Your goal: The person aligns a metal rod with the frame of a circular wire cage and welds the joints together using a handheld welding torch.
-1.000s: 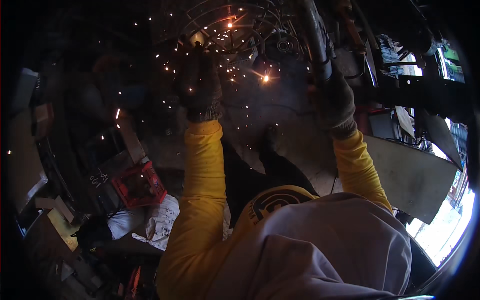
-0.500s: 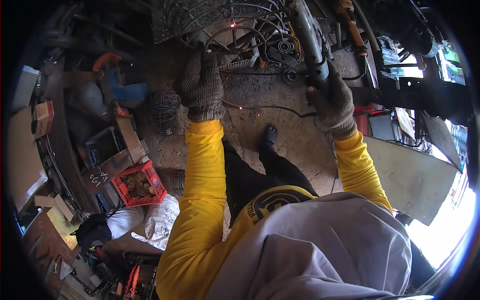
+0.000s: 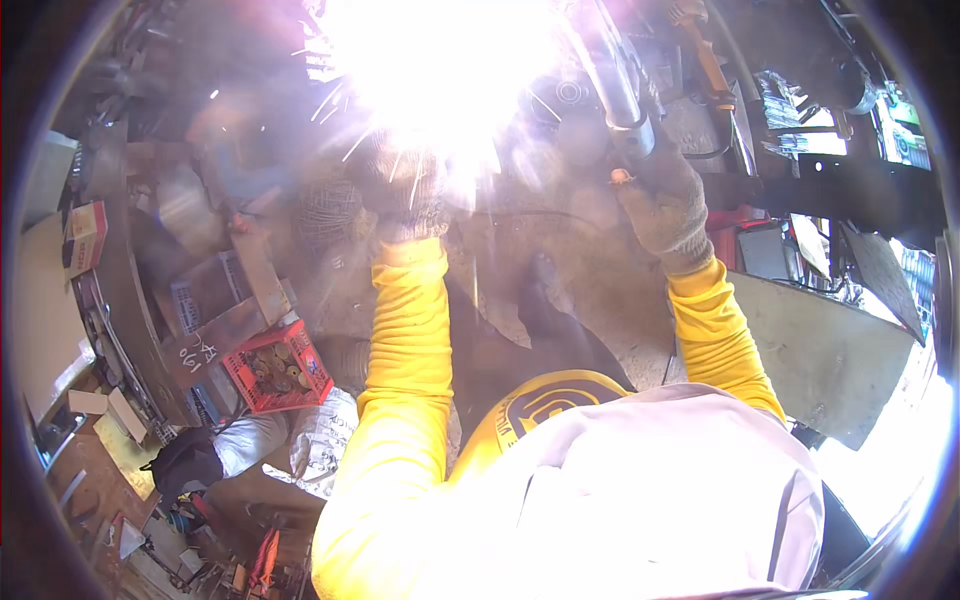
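A blinding white welding arc (image 3: 445, 60) throws sparks and smoke just beyond my left hand (image 3: 405, 190), which wears a knit glove. That hand looks closed, but the glare washes out its fingers and whatever they hold. My right hand (image 3: 668, 205), gloved too, is closed around the near end of a thick grey metal pipe (image 3: 628, 125). A bare fingertip shows at the glove's edge. The pipe slants up and away toward the top of the view. Glare hides the coiled metal rods and work area in front of my left hand.
A red plastic crate (image 3: 278, 368) with round metal pieces stands at the left, beside a white sack (image 3: 325, 440). An orange-handled tool (image 3: 705, 55) hangs at the upper right. A flat pale board (image 3: 815, 350) lies right of my right arm. Smoke hazes the floor.
A bright arc with flying sparks has flared up ahead of my left hand, where only a small red glow showed. Smoke has spread. Both hands stay almost in place.
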Demonstrator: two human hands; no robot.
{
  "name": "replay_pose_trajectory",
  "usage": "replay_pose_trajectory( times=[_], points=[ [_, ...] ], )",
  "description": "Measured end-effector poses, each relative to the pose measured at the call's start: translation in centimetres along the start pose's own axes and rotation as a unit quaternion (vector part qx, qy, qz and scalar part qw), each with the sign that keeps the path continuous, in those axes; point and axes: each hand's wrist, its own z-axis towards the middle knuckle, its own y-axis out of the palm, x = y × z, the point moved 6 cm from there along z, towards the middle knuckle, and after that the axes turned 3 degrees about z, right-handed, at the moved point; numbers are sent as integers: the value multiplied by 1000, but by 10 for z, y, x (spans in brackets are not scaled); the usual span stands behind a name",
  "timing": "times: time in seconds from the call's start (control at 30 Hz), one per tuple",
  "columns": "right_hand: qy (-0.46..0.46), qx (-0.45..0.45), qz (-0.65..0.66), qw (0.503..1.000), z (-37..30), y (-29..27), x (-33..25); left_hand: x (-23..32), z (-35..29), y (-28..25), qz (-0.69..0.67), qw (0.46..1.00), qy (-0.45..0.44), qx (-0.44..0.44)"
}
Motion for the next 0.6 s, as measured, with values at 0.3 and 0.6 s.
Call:
replay_pose_trajectory(
  times=[0.3,0.6],
  points=[
    [-18,10,53,998,3,1,-9,-4,-12,2,-49,999,-3,4],
    [71,55,17,996,-3,-1,9,-17,-14,14,-179,980,-83,25]
  ],
)
